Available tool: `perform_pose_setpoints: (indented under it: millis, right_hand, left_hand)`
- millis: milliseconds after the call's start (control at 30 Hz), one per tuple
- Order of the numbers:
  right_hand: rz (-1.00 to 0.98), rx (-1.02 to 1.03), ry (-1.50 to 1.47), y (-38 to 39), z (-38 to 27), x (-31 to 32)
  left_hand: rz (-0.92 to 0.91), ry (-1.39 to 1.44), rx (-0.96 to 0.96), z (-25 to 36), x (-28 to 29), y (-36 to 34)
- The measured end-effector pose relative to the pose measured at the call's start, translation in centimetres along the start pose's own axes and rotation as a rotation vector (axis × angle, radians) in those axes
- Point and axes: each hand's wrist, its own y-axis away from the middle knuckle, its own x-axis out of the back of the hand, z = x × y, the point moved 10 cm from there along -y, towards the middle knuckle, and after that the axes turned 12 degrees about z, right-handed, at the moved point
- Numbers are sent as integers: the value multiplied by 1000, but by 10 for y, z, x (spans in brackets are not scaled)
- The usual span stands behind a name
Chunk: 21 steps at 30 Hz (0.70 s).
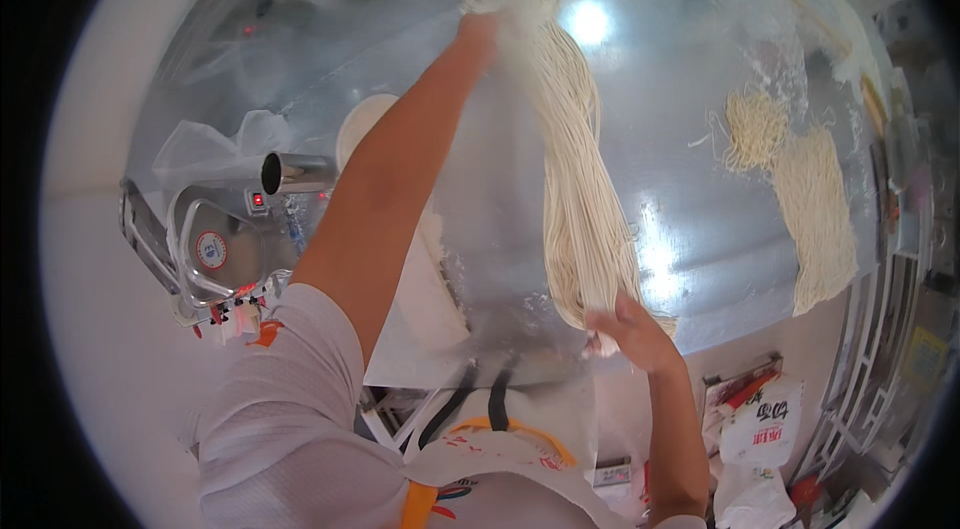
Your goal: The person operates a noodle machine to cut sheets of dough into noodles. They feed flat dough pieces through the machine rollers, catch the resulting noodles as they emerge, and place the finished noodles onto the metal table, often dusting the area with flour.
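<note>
A long hank of pale, stringy noodles (pixel 583 164) runs over the metal table from far to near, its strands roughly parallel. At its far end my left hand (pixel 481 29) is on the left side of the strands; white flour haze and the noodles hide its fingers. Around the near end, by the table's front edge, my right hand (pixel 632 331) is closed on the noodles, with flour on its fingertips.
Two flatter portions lie at the right: a loose noodle heap (pixel 757 129) and a combed noodle sheet (pixel 818 219). At the left are a metal machine (pixel 220 241), a steel cylinder (pixel 300 173) and a floury white board (pixel 430 294). Flour dusts the metal table (pixel 480 179).
</note>
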Motion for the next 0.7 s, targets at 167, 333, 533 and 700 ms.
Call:
perform_pose_setpoints:
  millis: [167, 333, 533, 700]
  right_hand:
    - [192, -34, 286, -25, 44, 59]
    - [353, 30, 768, 8, 66, 80]
    - [669, -52, 1208, 72, 46, 75]
    - [536, 665, 828, 15, 24, -69]
  left_hand:
    - [203, -158, -29, -25, -15, -48]
    - [-14, -825, -448, 18, -36, -55]
    - [25, -1242, -736, 66, 14, 123]
    - [286, -1041, -173, 7, 183, 328]
